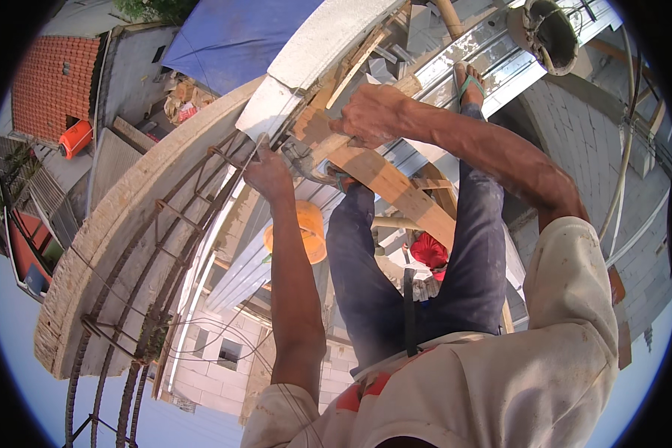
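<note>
My left hand (pixel 269 168) is closed at the lower end of a white block strip (pixel 269 104), where a thin line crosses beside rebar (pixel 198 209); what its fingers grip is too small to tell. My right hand (pixel 369 116) is curled closed over a wooden plank (pixel 396 194), to the right of the block strip; anything inside it is hidden. Below and between my hands, my sandaled feet rest near metal channels (pixel 455 71) and timber pieces.
A curved concrete edge (pixel 75 291) runs along the left, with roofs (pixel 56 78) and a blue tarp (pixel 213 41) beyond. An orange bucket (pixel 306 228) sits below; a dirty bucket (pixel 541 37) stands at top right. A person in red (pixel 429 254) is far below.
</note>
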Motion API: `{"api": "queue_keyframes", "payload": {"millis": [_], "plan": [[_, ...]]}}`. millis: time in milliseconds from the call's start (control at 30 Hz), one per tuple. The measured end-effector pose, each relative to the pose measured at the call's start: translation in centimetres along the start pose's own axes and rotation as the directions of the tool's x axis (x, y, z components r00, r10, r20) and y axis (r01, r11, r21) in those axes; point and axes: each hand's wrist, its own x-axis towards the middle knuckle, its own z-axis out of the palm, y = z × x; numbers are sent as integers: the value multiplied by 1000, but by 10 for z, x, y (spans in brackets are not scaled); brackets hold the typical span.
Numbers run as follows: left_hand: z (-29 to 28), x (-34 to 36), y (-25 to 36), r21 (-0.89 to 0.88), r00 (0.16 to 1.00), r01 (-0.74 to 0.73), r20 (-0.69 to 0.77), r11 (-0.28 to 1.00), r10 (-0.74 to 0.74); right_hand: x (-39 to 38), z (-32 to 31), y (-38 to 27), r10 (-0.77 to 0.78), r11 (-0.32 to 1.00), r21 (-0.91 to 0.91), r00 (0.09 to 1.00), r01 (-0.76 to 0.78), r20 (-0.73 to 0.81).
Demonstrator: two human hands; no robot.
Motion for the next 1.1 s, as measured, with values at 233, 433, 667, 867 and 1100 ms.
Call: {"api": "queue_keyframes", "payload": {"millis": [233, 433, 667, 867, 1100], "plan": [[1, 0, 26, 110, 976, 217, -13, 970, -217, -2, 5, 13, -71, 988, -130, 993, 83, 91], [6, 2, 8, 55, 993, 110, -41, 992, -108, -8, 24, 28, 117, 983, -144, 993, -114, 9], [12, 8, -17, 52, 994, 104, 12, 993, -104, -18, 15, 24, 186, 978, 81, 978, -193, 90], [23, -3, -7, -241, 992, 18, -121, 970, -48, -71, 15, 3, 205, 648, 714, 964, -265, 172], [18, -11, -19, -325, 980, -163, -159, 932, 116, -77, -9, -11, 393, 713, 640, 919, -286, -27]]}}
